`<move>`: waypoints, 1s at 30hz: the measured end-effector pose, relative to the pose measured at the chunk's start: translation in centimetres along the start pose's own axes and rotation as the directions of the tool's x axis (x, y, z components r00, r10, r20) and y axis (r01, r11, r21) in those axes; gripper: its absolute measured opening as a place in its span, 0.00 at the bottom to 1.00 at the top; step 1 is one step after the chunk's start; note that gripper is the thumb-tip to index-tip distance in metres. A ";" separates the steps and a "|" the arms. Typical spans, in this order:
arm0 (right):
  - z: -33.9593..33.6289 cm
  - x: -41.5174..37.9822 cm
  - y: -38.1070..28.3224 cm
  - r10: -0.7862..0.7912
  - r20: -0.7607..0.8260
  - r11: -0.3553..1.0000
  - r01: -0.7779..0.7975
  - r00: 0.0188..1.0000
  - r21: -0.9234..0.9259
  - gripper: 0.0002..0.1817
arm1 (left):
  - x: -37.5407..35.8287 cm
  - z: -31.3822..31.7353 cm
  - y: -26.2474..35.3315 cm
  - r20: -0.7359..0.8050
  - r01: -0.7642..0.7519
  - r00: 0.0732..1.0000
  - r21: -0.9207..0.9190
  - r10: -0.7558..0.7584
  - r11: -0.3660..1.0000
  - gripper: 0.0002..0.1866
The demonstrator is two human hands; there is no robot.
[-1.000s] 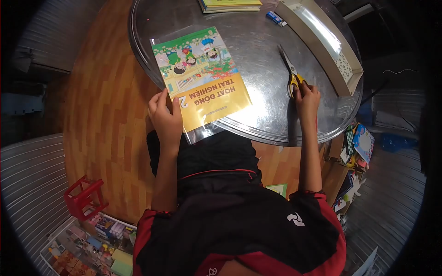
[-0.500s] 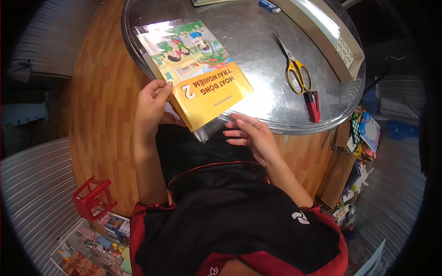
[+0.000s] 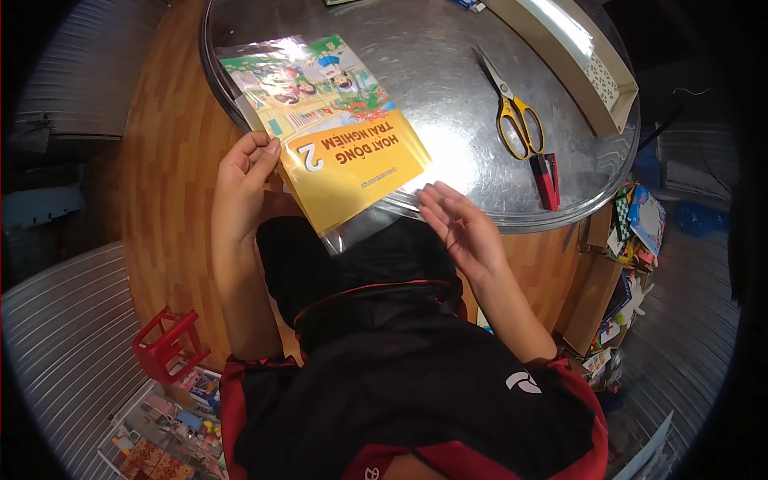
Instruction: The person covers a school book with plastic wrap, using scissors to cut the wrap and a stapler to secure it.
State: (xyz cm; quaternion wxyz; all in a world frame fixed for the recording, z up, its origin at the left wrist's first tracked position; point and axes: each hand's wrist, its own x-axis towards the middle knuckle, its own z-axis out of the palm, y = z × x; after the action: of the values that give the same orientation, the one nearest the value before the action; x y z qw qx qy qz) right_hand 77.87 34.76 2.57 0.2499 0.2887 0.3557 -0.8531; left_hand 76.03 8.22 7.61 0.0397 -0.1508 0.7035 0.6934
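A yellow book [image 3: 352,164] with a picture cover lies upside down to my view, inside a clear plastic cover [image 3: 360,228] that sticks out past its near edge. Its far part rests over the round metal table, and its near corner hangs above my lap. My left hand [image 3: 244,180] pinches the left edge between thumb and fingers. Just off the right corner, my right hand [image 3: 464,228] is open, fingers apart and palm toward the book. Yellow-handled scissors [image 3: 516,120] and a red and black stapler [image 3: 546,180] lie to the right.
The round metal table [image 3: 448,88] has a raised rim. A long cardboard tray [image 3: 580,64] stands along its right side, with a small blue item [image 3: 472,5] at the back. A red stool [image 3: 170,348] is on the floor at left; boxes of goods [image 3: 612,312] stand at right.
My right hand has drawn away from the plastic cover and opened out to the right. The book and my left hand have shifted slightly left in view.
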 end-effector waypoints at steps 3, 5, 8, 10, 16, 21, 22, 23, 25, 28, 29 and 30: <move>0.5 -0.6 0.0 0.084 0.032 0.996 -0.084 0.996 0.018 0.22 | 0.1 0.3 0.6 0.028 0.002 1.000 -0.044 -0.001 0.999 0.09; 0.8 -0.6 0.1 0.122 0.049 0.991 -0.125 0.991 0.052 0.23 | 0.2 0.4 1.2 0.036 0.019 0.999 -0.059 -0.016 0.998 0.09; 1.4 -0.2 0.2 0.157 0.076 0.984 -0.162 0.985 0.069 0.23 | 0.5 0.7 1.8 0.024 -0.017 1.000 0.049 0.016 0.999 0.09; 1.9 0.2 0.2 0.192 0.175 0.965 -0.219 0.966 0.147 0.22 | 0.4 1.3 2.4 0.028 -0.054 0.998 0.056 0.053 0.997 0.08; 3.8 0.9 0.0 0.180 0.061 0.945 -0.190 0.982 0.268 0.16 | 0.4 1.6 3.0 0.046 -0.096 0.995 0.147 0.091 0.984 0.07; 4.4 2.2 0.2 0.155 0.030 0.929 -0.155 0.988 0.335 0.14 | 0.1 1.2 1.3 -0.021 -0.082 0.996 0.173 0.087 0.982 0.07; 4.6 2.4 0.3 0.156 0.009 0.941 -0.151 0.988 0.302 0.14 | 0.0 1.0 0.9 -0.039 -0.067 0.996 0.191 0.076 0.979 0.06; 4.6 2.6 0.5 0.160 0.007 0.940 -0.154 0.987 0.305 0.14 | -0.2 0.6 0.4 -0.039 -0.062 0.997 0.193 0.071 0.979 0.06; 4.6 3.0 1.1 0.144 0.024 0.968 -0.146 0.989 0.206 0.14 | -0.7 0.0 -0.6 -0.097 -0.013 0.995 0.250 0.038 0.968 0.07; 4.4 3.7 1.8 0.134 0.011 0.978 -0.134 0.991 0.160 0.14 | -3.3 2.3 -0.2 -0.394 0.127 0.910 0.554 0.125 0.822 0.07; 4.4 3.8 2.0 0.139 0.013 0.978 -0.140 0.990 0.152 0.14 | -4.6 2.5 -0.5 -0.397 0.089 0.888 0.646 0.234 0.758 0.09; 4.5 3.8 2.2 0.133 -0.005 0.981 -0.131 0.991 0.144 0.12 | -5.9 3.0 -0.5 -0.382 0.070 0.905 0.564 0.186 0.823 0.10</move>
State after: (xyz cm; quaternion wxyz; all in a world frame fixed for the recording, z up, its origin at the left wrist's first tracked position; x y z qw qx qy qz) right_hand 75.13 29.19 1.58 0.2820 0.3352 0.2753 -0.8557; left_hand 81.30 12.10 8.60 -0.0917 -0.2560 0.8727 0.4055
